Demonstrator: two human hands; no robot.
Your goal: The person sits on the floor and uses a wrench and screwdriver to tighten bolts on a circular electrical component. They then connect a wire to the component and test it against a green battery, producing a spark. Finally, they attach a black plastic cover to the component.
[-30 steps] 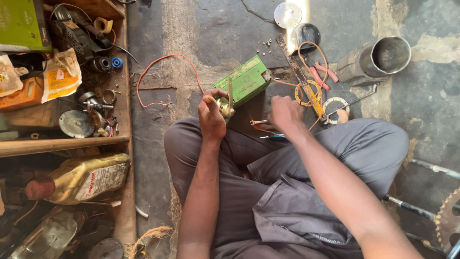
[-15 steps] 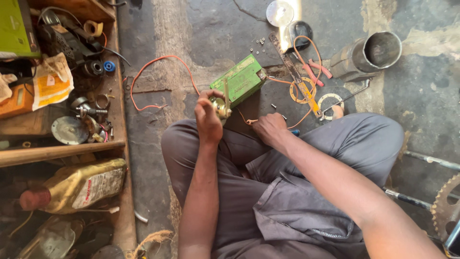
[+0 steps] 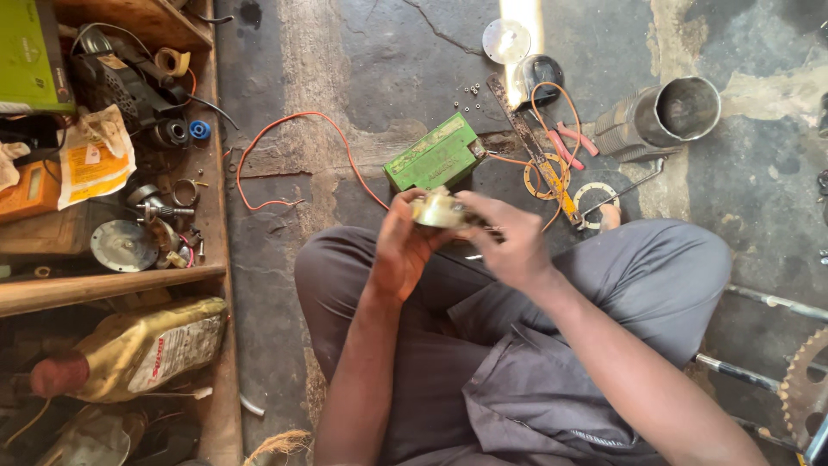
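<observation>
My left hand [image 3: 404,244] grips a small round brass-coloured metal part [image 3: 438,210] above my lap. My right hand [image 3: 511,237] meets it from the right, fingers closed on the same part's right side. A thin dark tool or wire pokes out under the right hand; what it is stays unclear. Just beyond the hands lies a green rectangular box [image 3: 434,153] on the concrete floor, with an orange wire [image 3: 293,147] looping off to its left. I sit cross-legged in grey trousers.
A metal cylinder [image 3: 668,114] lies on the floor at upper right, with red-handled pliers [image 3: 570,141], a flat rusty bar [image 3: 530,142] and ring gaskets [image 3: 596,194] near it. A wooden shelf [image 3: 103,285] on the left holds cluttered parts and an oil bottle [image 3: 142,345]. A sprocket [image 3: 806,388] shows at right.
My right hand came back from the floor tools to join the left hand on the brass part. Both hands now hold it closer over my lap.
</observation>
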